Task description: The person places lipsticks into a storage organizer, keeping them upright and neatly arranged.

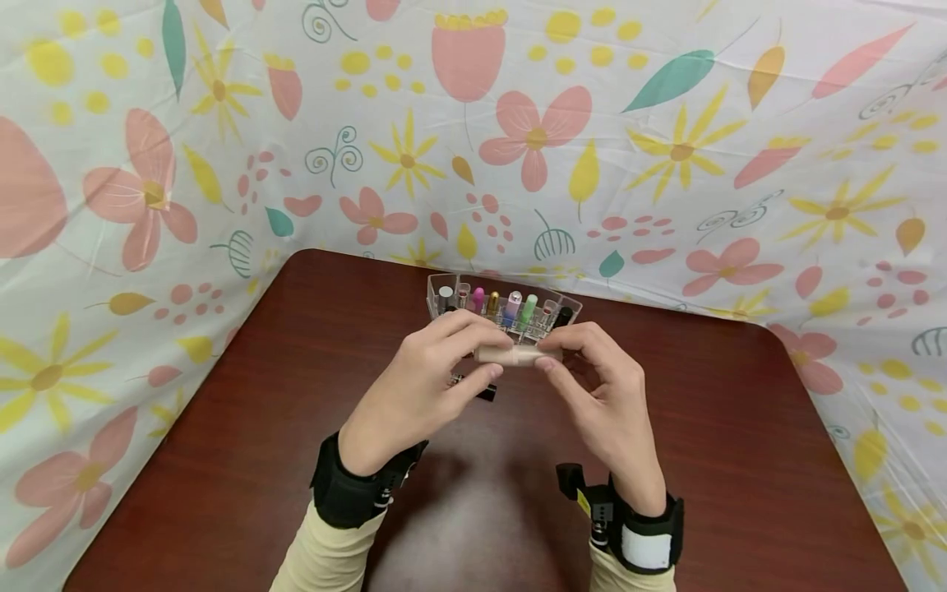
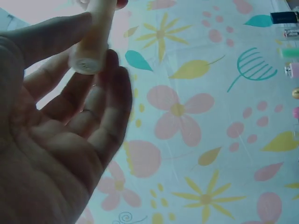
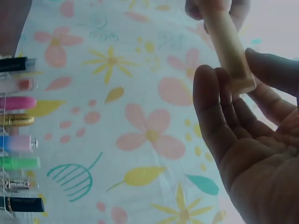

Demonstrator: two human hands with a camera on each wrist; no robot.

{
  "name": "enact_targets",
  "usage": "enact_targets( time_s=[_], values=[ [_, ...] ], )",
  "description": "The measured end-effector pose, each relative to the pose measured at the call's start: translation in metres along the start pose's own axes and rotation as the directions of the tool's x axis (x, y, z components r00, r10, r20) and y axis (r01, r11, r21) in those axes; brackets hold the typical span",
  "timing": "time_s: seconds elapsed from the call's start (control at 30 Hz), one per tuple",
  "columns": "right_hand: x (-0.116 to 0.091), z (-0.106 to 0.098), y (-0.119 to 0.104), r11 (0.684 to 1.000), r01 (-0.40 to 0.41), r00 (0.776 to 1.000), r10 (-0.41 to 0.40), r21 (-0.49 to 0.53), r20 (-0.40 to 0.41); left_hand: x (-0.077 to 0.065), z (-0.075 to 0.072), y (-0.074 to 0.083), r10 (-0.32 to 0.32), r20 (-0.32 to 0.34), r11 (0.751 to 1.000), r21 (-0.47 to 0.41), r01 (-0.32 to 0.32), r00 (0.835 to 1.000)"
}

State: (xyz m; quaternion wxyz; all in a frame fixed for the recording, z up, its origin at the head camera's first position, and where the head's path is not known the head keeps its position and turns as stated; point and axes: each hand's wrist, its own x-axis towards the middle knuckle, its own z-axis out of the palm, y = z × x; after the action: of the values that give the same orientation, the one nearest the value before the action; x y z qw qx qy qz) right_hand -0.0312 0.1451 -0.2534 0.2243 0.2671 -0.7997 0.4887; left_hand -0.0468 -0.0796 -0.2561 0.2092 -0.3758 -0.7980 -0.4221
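Both hands hold a slim beige cosmetic tube (image 1: 512,355) level above the table, one at each end. My left hand (image 1: 432,374) pinches its left end between thumb and fingers. At the other end, my right hand (image 1: 608,390) pinches the tube the same way. A round, flat base shows on the tube (image 2: 91,51) in the left wrist view. The right wrist view shows the opposite end of the tube (image 3: 229,46) under the right thumb. Whether its two parts are joined or apart cannot be told.
Behind the hands stands a clear organizer (image 1: 547,293) with several lipsticks, among them a green one (image 1: 528,310) and a magenta one (image 1: 478,298). A black-and-silver tube (image 1: 484,392) lies on the brown table (image 1: 740,427), partly behind the left hand. Flowered cloth (image 1: 533,189) hangs around the table.
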Motion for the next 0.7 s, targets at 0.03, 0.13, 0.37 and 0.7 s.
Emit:
enact_targets(
  time_s=[0.03, 0.13, 0.37, 0.7],
  values=[
    [0.000, 0.000, -0.001, 1.000, -0.011, 1.000, 0.011, 0.029, 0.012, -0.001, -0.001, 0.000, 0.002, -0.019, 1.000, -0.023, -0.003, 1.000],
    [-0.003, 0.001, -0.001, 0.997, -0.029, 0.998, 0.025, 0.071, 0.056, -0.003, -0.003, -0.002, -0.013, -0.044, 0.998, -0.068, 0.010, 0.999],
    [-0.003, 0.003, 0.001, 0.998, -0.056, 0.996, 0.056, 0.002, 0.073, -0.004, -0.002, -0.006, -0.035, 0.006, 0.996, -0.085, 0.035, 0.999],
    [-0.001, 0.004, 0.008, 0.996, -0.080, 0.994, 0.083, -0.035, 0.078, -0.002, 0.000, -0.013, -0.015, 0.043, 1.000, -0.019, 0.016, 0.999]
  ],
)
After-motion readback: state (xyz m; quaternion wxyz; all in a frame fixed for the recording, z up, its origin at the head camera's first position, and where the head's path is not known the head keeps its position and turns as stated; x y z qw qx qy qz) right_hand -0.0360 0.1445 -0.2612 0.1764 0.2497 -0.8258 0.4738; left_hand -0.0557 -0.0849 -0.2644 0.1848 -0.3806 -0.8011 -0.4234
